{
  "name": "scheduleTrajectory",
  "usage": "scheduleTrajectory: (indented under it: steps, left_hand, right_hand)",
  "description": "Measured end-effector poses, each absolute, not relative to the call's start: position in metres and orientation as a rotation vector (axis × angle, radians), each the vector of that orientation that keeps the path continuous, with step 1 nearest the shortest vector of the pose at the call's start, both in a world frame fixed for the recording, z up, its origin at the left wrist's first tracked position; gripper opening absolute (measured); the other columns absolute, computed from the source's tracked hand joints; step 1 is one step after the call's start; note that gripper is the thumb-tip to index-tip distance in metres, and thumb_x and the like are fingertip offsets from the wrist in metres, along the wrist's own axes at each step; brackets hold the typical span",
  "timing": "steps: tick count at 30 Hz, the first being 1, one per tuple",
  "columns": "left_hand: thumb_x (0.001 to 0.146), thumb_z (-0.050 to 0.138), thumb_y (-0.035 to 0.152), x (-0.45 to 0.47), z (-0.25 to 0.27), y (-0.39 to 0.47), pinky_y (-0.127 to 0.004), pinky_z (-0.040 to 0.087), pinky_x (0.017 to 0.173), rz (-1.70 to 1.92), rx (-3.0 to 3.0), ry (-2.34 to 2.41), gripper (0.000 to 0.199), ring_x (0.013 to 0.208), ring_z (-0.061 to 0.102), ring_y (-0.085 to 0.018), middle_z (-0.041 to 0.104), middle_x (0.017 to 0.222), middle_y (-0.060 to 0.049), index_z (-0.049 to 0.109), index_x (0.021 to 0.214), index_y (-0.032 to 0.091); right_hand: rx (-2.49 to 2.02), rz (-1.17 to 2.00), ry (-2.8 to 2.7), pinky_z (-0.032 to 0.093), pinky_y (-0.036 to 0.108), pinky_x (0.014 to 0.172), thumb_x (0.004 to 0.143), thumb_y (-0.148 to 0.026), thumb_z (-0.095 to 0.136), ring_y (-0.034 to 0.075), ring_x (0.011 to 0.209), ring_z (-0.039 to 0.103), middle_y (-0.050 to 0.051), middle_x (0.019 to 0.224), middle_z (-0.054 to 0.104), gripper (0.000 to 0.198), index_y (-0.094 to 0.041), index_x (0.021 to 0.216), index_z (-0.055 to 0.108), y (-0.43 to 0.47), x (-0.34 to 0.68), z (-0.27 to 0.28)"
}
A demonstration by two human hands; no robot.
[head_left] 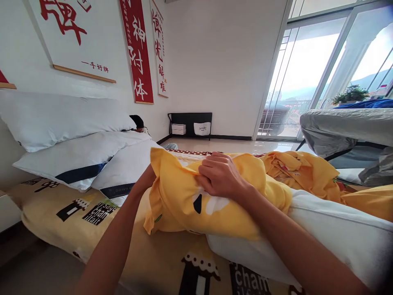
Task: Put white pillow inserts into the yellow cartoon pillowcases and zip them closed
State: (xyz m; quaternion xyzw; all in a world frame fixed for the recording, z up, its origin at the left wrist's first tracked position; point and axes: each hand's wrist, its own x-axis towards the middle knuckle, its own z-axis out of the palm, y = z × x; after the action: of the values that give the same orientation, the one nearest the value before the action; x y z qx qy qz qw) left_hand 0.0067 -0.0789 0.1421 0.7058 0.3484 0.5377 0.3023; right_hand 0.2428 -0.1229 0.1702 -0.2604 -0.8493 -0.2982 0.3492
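Note:
A yellow pillowcase with a black-and-white print covers part of a white pillow. The pillow's uncovered end sticks out toward the lower right. On the upper side of the cloth, my right hand is closed with its fingers curled into the fabric. My left hand goes behind the case's ruffled left end, and only its wrist side shows. Its fingers are hidden by the cloth. Beneath the pillow is a bed with a tan printed sheet.
White pillows are piled at the left against the wall. More yellow cloth lies crumpled on the right. A grey-covered table stands by the glass door. A black rack rests by the far wall.

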Motion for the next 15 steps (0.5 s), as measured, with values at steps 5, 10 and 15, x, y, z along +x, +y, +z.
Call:
scheduleTrajectory:
  steps: [5,10,15]
  left_hand:
    - [0.056,0.068,0.031,-0.003,0.139,-0.071,-0.030,0.048,0.063,1.209,2.063,0.971,0.016,0.071,0.053,-0.022,0.055,0.059,-0.001,0.057,0.060,0.020]
    - [0.061,0.061,0.029,-0.008,0.122,-0.057,-0.025,0.030,0.047,1.409,2.145,1.157,0.032,0.055,0.032,-0.013,0.034,0.050,0.001,0.034,0.046,0.020]
    - [0.070,0.055,0.029,-0.004,0.094,-0.041,-0.025,0.018,0.045,1.498,2.135,1.221,0.039,0.052,0.020,-0.010,0.022,0.049,0.002,0.024,0.048,0.021]
  right_hand:
    - [-0.875,-0.864,-2.144,0.024,0.029,0.061,0.077,-0.017,0.044,0.012,0.056,0.030,0.000,0.052,0.044,0.029,-0.018,0.049,0.047,-0.112,0.259,0.167]
    - [-0.982,-0.893,-2.074,0.023,0.031,0.062,0.077,-0.015,0.045,0.014,0.058,0.033,0.002,0.053,0.046,0.029,-0.018,0.049,0.052,-0.094,0.257,0.164]
    - [-0.673,-0.957,-2.182,0.025,0.029,0.063,0.076,-0.015,0.046,0.013,0.055,0.031,0.000,0.051,0.045,0.028,-0.019,0.049,0.051,-0.095,0.249,0.154]
